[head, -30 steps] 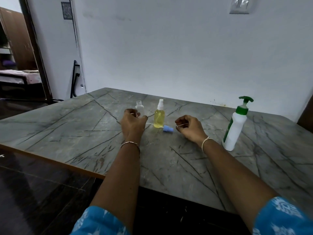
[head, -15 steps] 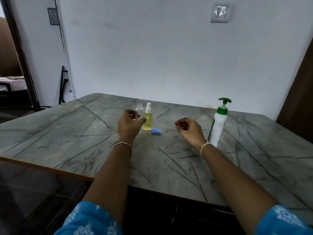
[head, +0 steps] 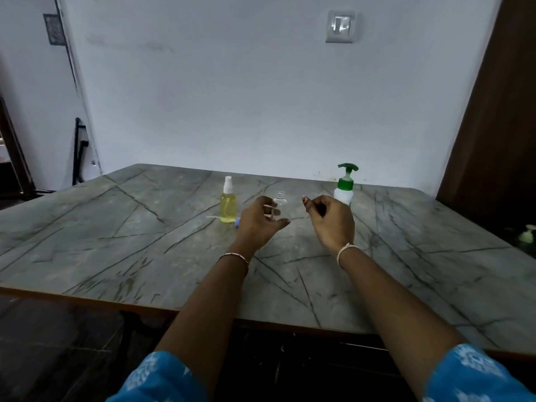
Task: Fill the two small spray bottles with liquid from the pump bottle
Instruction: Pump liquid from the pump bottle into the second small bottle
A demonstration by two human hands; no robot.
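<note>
Grey veined surface [head: 145,227], bare white wall behind. At eleven o'clock from the left hand [head: 259,226] stands the full spray bottle [head: 228,206], yellow and capped, with a blue sprayer [head: 237,221] lying loose beside it. That hand curls its fingers round the empty bottle [head: 280,198], likely steadying it for filling. The right hand [head: 332,220] is fisted, seemingly holding nothing. The pump bottle [head: 345,188] waits at one o'clock behind it. No label is readable.

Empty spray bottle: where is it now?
Head view, mid-table: empty spray bottle held by the left hand, yellow spray bottle to its left, pump bottle to its right.
</note>
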